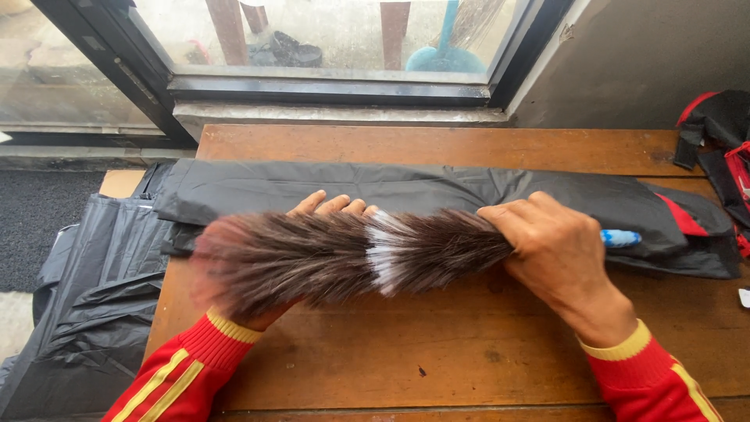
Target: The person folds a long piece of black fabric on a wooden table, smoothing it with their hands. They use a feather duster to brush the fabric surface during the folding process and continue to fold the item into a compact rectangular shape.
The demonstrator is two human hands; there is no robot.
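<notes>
Feather duster (344, 258), brown with a white band midway, lying crosswise at centre frame over a wooden table (437, 367); left end blurred. Right hand (558, 254), centre right, closed around the duster where feathers meet handle; blue handle tip (621, 238) showing just past the knuckles. Left hand (312, 234), centre left, flat and open beneath the feathers, mostly hidden by them, fingertips (336, 205) showing above the upper edge, palm touching the plumage as far as can be told. Red sleeves with yellow cuffs and stripes at lower left and lower right. Behind the duster, touching or just beside it, long black plastic sheet (437, 191) folded across the table, with a red strip (681, 219) near its right end. More black plastic (86, 289) hanging off the table's left edge at lower left. Black and red bag (723, 133) at upper right, partly cut by the frame. Window (336, 39) with dark frame along the top; grey wall (648, 55) at upper right. Small white scrap (744, 297) at right edge.
</notes>
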